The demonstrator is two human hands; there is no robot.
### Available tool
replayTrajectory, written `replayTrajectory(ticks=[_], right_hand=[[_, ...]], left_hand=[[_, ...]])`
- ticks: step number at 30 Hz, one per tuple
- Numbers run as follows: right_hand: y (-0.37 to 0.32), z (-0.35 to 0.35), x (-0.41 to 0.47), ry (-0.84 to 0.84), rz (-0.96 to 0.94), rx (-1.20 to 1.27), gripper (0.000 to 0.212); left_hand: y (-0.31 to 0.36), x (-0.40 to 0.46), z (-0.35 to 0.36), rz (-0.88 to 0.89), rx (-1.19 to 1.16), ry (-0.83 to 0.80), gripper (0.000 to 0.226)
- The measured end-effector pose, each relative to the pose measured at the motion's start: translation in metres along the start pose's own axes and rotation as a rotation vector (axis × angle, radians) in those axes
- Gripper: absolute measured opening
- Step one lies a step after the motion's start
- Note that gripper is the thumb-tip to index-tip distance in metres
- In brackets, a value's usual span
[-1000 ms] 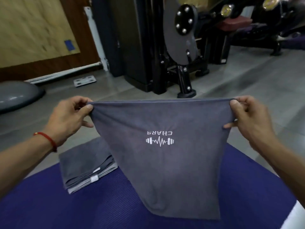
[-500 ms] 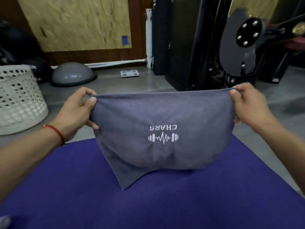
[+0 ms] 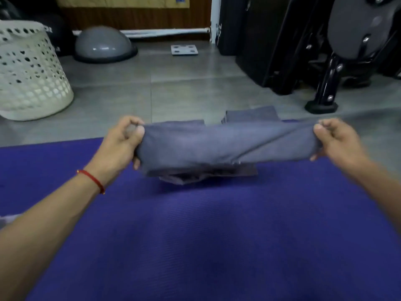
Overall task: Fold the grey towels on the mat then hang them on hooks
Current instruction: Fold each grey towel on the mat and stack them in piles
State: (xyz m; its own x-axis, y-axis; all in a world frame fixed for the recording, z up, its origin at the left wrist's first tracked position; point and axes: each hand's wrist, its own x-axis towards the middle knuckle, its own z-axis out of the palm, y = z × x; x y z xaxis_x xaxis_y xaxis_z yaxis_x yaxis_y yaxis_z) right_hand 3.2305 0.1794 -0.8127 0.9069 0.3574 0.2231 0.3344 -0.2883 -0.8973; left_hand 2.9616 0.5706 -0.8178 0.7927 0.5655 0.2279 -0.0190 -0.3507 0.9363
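Note:
A grey towel (image 3: 217, 146) is stretched between my two hands just above the purple mat (image 3: 195, 235). My left hand (image 3: 121, 144) grips its left end and my right hand (image 3: 338, 140) pinches its right end. The towel's lower part is bunched on the mat beneath the stretched band. Behind it, at the mat's far edge, lie folded grey towels (image 3: 251, 115), partly hidden by the held one. No hooks are in view.
A white perforated basket (image 3: 28, 70) stands on the tiled floor at far left. A grey half-dome ball (image 3: 104, 44) and a small scale (image 3: 184, 49) sit near the wall. Black gym machine frames (image 3: 325, 61) stand at right.
The towel hung upright between my hands with its logo showing; now it is lowered onto the mat, doubling over. The camera has tilted down and left.

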Motion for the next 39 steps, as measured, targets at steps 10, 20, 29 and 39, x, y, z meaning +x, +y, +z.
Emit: replayTrajectory(ticks=[10, 20, 29, 39], right_hand=[[0.166, -0.005, -0.167, -0.662, 0.300, -0.436, 0.022], [0.157, -0.044, -0.209, -1.074, 0.093, -0.695, 0.021], [0.157, -0.016, -0.192, -1.412, -0.012, -0.884, 0.012], [0.166, 0.089, -0.018, -0.514, 0.468, -0.663, 0.033]], left_hand=[[-0.161, -0.212, 0.030, -0.552, 0.088, -0.349, 0.029], [-0.156, -0.277, 0.003, 0.100, 0.507, -0.805, 0.018], [-0.145, -0.225, 0.027, -0.157, 0.582, -1.277, 0.017], [-0.191, 0.002, 0.081, -0.798, 0.646, -0.052, 0.039]])
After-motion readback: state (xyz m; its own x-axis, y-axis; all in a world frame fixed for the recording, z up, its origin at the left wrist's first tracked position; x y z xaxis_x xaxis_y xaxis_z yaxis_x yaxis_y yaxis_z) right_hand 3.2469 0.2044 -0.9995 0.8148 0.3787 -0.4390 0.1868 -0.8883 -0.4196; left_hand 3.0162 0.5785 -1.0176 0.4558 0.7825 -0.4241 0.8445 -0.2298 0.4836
